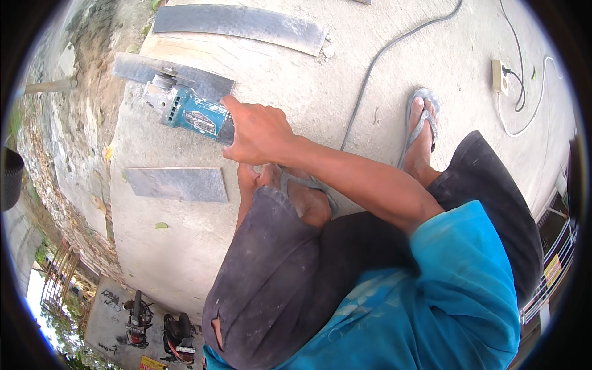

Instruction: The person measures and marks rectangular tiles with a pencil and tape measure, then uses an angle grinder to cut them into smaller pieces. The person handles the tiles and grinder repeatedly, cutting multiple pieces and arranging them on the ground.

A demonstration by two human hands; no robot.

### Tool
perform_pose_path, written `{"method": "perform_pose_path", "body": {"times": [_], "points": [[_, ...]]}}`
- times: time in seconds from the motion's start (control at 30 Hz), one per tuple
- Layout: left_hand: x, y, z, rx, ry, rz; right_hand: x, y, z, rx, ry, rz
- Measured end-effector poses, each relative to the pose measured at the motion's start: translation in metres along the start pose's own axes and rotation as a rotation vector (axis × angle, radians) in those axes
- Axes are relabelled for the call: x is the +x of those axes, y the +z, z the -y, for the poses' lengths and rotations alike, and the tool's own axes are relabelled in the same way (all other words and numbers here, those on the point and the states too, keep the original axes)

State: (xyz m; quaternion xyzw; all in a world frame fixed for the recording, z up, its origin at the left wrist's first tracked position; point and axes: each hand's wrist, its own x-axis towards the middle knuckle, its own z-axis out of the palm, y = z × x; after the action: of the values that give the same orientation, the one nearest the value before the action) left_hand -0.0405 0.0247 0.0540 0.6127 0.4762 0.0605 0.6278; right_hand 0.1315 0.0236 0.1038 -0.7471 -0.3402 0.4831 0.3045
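My right hand [259,131] is wrapped round the rear of a blue angle grinder [200,117], left of my feet. The grinder's worn metal head and disc are over a grey tile strip [213,82] lying on the concrete; whether the disc touches it I cannot tell. My left hand [248,177] is low beside my left foot, just below the right hand. Its fingers are mostly hidden, so what it holds, if anything, does not show. A shorter grey tile piece [179,184] lies flat nearer me, to the left of that hand.
A longer grey tile strip [240,28] lies at the far side. A dark cable [371,68] crosses the concrete between my sandalled feet. At the right is a power strip [498,77] with a plug in it. Rough soil and litter [80,179] border the slab at left; motorbikes [179,336] stand at lower left.
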Motion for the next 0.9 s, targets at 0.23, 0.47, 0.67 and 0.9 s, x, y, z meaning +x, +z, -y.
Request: {"method": "perform_pose_path", "body": {"times": [0.23, 0.47, 0.67, 0.9], "points": [[0.023, -0.04, 0.001, 0.367, 0.289, 0.143, -0.005, -0.001, -0.017, -0.069, -0.025, -0.067], [0.109, -0.072, 0.012, 0.887, 0.574, -0.337, -0.008, -0.008, -0.045, -0.125, 0.05, -0.032], [0.133, -0.067, 0.014, 1.035, 0.63, -0.322, -0.009, -0.007, -0.055, -0.147, 0.079, -0.002], [0.134, -0.067, 0.02, 1.057, 0.658, -0.333, -0.008, -0.005, -0.061, -0.155, 0.074, -0.01]]}}
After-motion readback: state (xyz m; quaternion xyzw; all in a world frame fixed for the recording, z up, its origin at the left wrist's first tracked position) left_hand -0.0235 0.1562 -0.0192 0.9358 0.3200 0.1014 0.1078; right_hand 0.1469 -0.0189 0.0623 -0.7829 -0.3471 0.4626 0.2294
